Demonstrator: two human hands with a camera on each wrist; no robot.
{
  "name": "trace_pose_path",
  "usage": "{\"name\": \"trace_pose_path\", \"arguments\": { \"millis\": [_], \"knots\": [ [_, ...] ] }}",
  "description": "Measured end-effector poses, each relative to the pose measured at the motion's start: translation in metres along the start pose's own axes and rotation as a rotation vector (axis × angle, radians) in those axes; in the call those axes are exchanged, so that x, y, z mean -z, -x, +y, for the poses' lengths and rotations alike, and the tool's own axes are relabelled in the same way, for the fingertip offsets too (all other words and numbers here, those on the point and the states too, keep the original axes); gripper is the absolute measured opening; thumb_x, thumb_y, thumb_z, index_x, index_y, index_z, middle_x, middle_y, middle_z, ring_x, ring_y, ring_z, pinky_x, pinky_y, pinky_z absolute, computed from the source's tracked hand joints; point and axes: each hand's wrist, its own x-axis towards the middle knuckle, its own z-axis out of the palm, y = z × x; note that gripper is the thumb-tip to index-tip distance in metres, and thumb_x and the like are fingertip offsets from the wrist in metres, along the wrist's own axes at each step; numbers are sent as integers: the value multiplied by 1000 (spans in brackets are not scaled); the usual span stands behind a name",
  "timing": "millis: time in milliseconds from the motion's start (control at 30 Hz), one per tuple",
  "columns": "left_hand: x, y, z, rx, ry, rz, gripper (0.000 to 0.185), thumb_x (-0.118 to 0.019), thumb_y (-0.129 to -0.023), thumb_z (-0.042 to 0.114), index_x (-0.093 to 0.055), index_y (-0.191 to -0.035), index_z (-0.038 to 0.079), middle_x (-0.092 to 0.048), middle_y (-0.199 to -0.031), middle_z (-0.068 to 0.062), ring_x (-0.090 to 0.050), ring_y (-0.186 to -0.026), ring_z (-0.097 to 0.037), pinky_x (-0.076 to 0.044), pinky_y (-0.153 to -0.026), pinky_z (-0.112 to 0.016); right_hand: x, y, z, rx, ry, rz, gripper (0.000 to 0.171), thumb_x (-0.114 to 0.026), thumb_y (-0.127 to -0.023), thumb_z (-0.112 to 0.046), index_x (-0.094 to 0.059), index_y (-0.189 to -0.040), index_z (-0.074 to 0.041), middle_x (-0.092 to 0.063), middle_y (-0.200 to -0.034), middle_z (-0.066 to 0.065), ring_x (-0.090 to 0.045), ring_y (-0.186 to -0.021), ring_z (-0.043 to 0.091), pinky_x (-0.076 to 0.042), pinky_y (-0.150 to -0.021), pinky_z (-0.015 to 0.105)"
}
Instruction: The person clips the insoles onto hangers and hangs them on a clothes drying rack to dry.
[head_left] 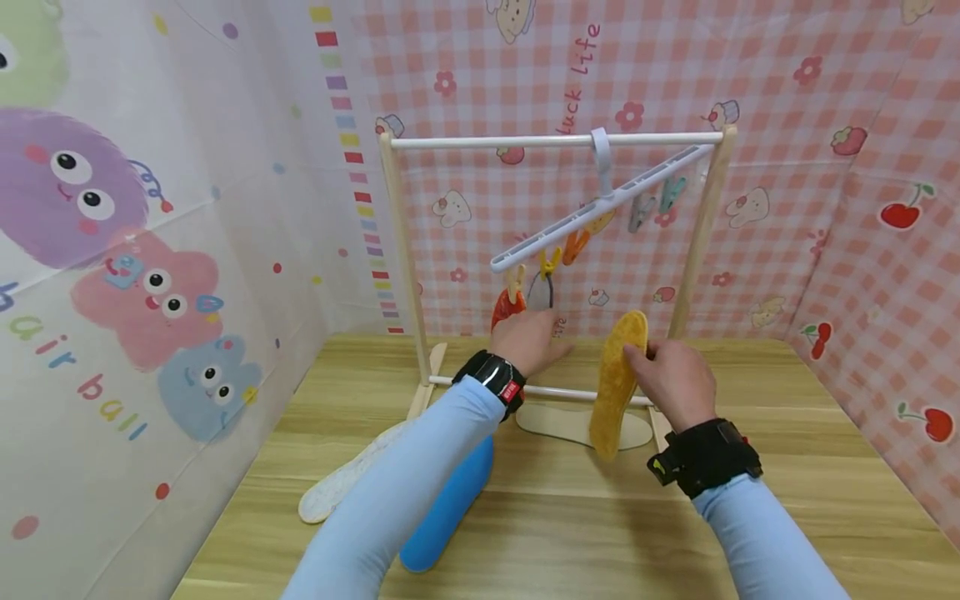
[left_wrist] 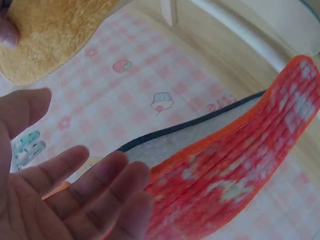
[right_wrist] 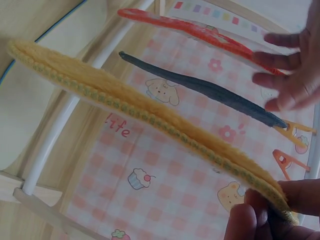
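In the head view my right hand [head_left: 678, 379] pinches a fuzzy yellow insole [head_left: 618, 383] by its upper edge, holding it upright above the table. My left hand [head_left: 525, 342] is held out by a red insole [head_left: 507, 306]; its fingers are spread and relaxed in the left wrist view, holding nothing. Whether they touch the red insole cannot be told. That insole hangs from a wooden clip [head_left: 516, 285]. Beside it, a dark-edged grey insole [right_wrist: 200, 87] hangs from a yellow clip [head_left: 551, 261]. An orange clip [head_left: 574, 247] on the hanger [head_left: 600, 204] holds nothing visible.
The hanger hooks over the top rail [head_left: 487, 142] of a wooden-legged rack and slants. Grey [head_left: 641, 212] and teal clips [head_left: 672, 194] hang toward its right end. On the table lie a blue insole [head_left: 450, 508], a whitish insole [head_left: 330, 492] and a cream insole [head_left: 555, 422].
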Motion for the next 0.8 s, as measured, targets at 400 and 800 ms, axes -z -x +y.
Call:
{"name": "trace_pose_path", "arguments": {
  "millis": [400, 800],
  "knots": [
    [15, -29, 18, 33, 16, 87, 37, -64, -94, 48, -70, -114, 18, -69, -87, 2, -64, -73, -13, -51, -56, -33, 0, -4, -8, 11, 42, -3, 47, -55, -101, -41, -70, -105, 3, -71, -92, 18, -64, -75, 28, -44, -58, 36],
    [15, -53, 21, 99, 61, 164, 44, -60, -97, 42, -53, -63, 15, -43, -53, 5, -49, -48, -10, -37, -45, -25, -7, -5, -12, 61, 25, 34, 45, -56, -100, -40, -74, -100, 2, -73, -87, 17, -63, -69, 26, -41, -53, 34]
  ]
}}
